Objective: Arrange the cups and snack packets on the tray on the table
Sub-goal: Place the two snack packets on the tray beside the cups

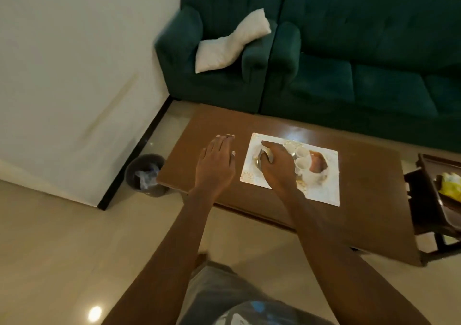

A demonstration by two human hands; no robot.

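Head view: the right hand reaches down onto the left part of the white tray on the table, its grip closed around a small shiny packet. White cups stand clustered just beside it. The left hand hovers flat, fingers spread and holding nothing, over the table left of the tray.

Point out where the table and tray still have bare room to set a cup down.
Free: the table left of the tray, around the left hand; the table's right end; the tray's near right corner. Crowded: the tray's middle, where the cups cluster beside the right hand.
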